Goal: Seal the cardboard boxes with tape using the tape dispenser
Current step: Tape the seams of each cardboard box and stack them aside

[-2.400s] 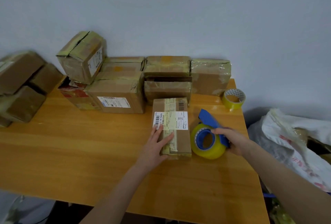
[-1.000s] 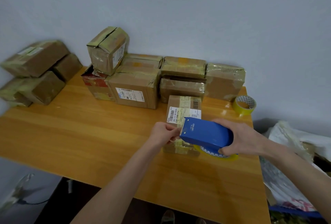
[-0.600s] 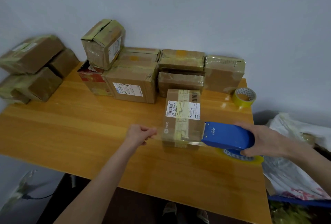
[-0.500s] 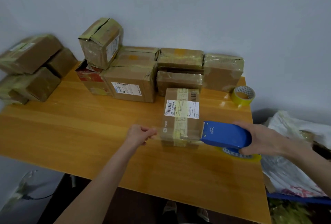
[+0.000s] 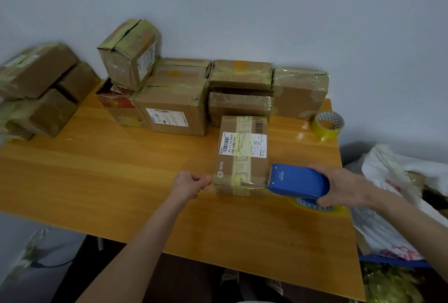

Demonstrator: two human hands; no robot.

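Moved since the earliest view: left hand (image 5: pixel 191 185), then flat on the cardboard box (image 5: pixel 242 157), now just off the box's left side. Its fingers are curled and pinch the free end of the tape (image 5: pixel 210 182). Tape dispenser (image 5: pixel 297 181), then lying on the table (image 5: pixel 121 181) beside the box, now raised with its blue front edge at the box's near right side. Over the last half-second both hands have kept nearly the same places.

Right hand (image 5: pixel 346 188): wrapped round the rear of the dispenser, thumb on top, fingers beneath.

Tape: clear, faint strip from the left hand across the near end of the box toward the dispenser. Whether it touches the box cannot be told.

Cardboard box: closed, lying right of the table's centre. It has a white shipping label on top and older yellowish tape lengthwise. Contents hidden.

Stacked boxes (image 5: pixel 174 108): row along the far edge, closed and taped, with one tilted box (image 5: pixel 131 53) on top at the left.

Further boxes (image 5: pixel 36 89): piled beyond the far left corner.

Spare tape roll (image 5: pixel 327 124): yellow, at the far right corner.

White bag (image 5: pixel 397 176): beyond the right edge, contents unclear.
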